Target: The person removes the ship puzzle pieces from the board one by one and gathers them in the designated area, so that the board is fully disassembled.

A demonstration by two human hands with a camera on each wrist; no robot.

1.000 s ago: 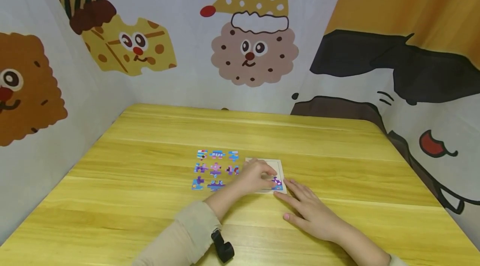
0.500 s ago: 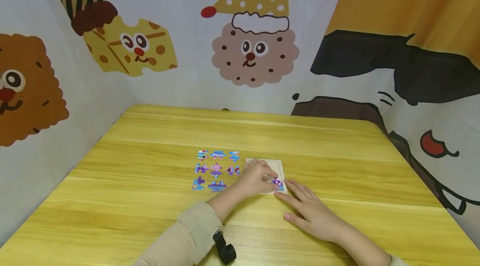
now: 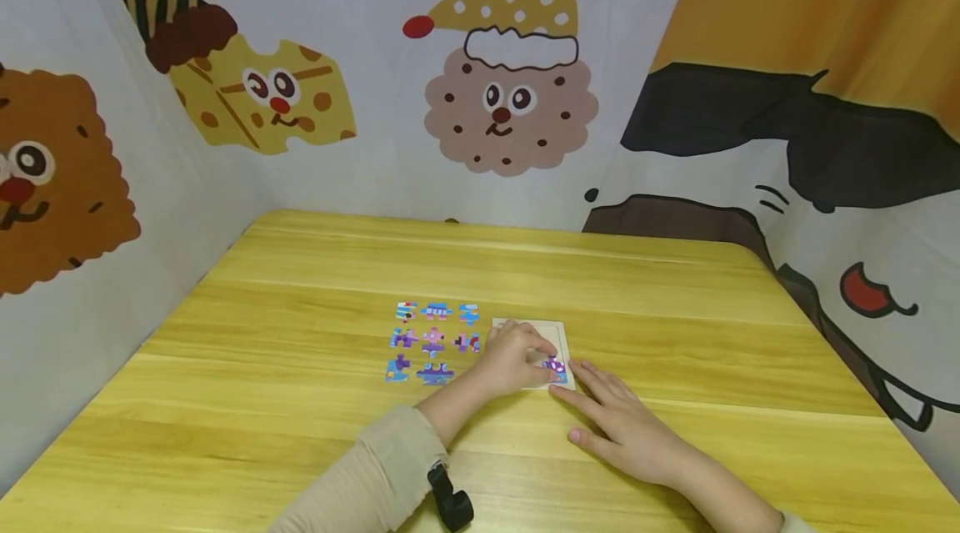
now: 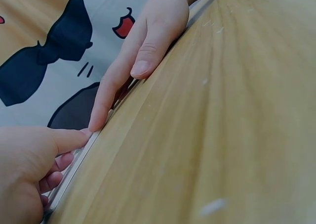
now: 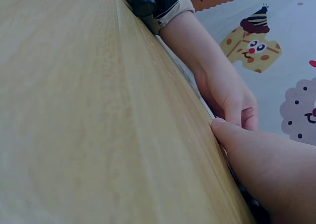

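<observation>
The left hand (image 3: 512, 359) presses a purple-and-blue cardboard puzzle piece (image 3: 554, 367) into the near right corner of the shallow cream square puzzle tray (image 3: 558, 331), its grip curled on it. The right hand (image 3: 621, 424) lies flat, fingers apart, on the yellow wooden table (image 3: 675, 316), fingertips at the tray's corner. A skewed press could jam the piece or shove the tray into the 8 loose pieces (image 3: 432, 339) just left.

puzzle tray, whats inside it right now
One purple and blue puzzle piece sits in the near right corner of the puzzle tray. The left hand covers the tray's left part, so anything under it is hidden. The far right part shows bare board.
</observation>
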